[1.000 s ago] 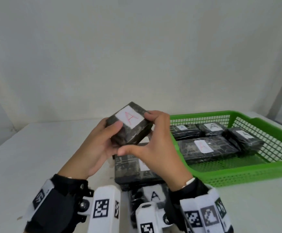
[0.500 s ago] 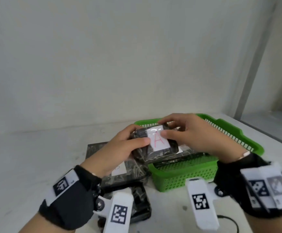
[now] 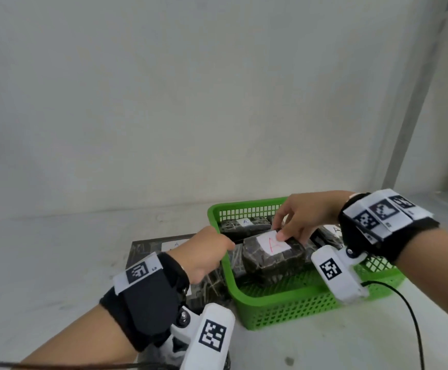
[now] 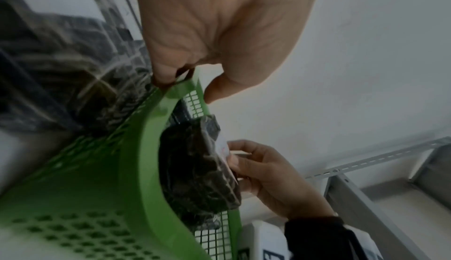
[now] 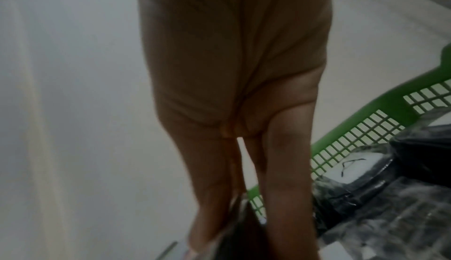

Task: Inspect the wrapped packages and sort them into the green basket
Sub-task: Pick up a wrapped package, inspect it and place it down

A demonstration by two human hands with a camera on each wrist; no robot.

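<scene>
Head view: left hand [image 3: 204, 253] fingertips hidden behind the green basket [image 3: 284, 313] rim; contact not resolvable. Flat package [image 3: 148, 247] at centre-left mostly covered by the left wrist. Right wrist view: fingertips [image 5: 288, 241] cut off at bottom edge, package there dark, blurred. Labels at basket rear too small to read.

Soft even light, blurred wrist views

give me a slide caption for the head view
Right hand lowers a package labelled A into the green basket.
</scene>
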